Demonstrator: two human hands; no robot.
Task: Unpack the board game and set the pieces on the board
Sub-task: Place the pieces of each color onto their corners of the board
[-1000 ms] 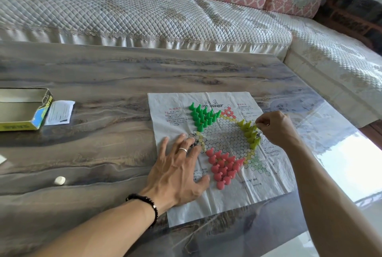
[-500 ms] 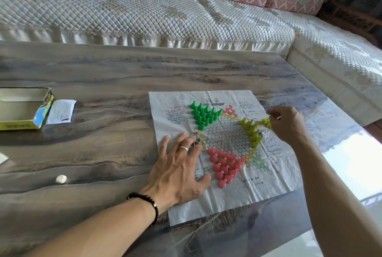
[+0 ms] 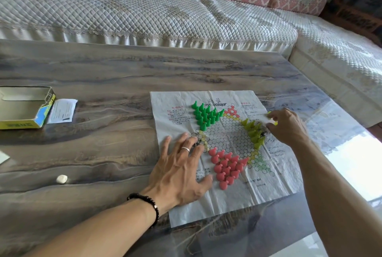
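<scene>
The left hand lies flat on the near left part of the paper game board, fingers spread and straight, pressing the sheet to the counter; a ring sits on one finger and a dark beaded bracelet circles the wrist. The right hand is at the board's right edge, its fingers curled and pinching a small yellow-green piece, of which only bits show past the fingertips.

Between the two hands, on the printed hexagon grid, stand three clusters of cone-shaped pieces. The red pieces are just beside the left thumb, to its right. The green pieces are beyond the left fingertips, toward the sofa. The yellow-green pieces stand in a row just left of the right hand, close to its fingers.

Well to the left of the left hand, an open box lies on the counter with a folded paper slip touching its right side. A small white lump rests on the counter nearer, left of the left forearm. Beyond both hands, a quilted sofa runs along the counter's far edge.
</scene>
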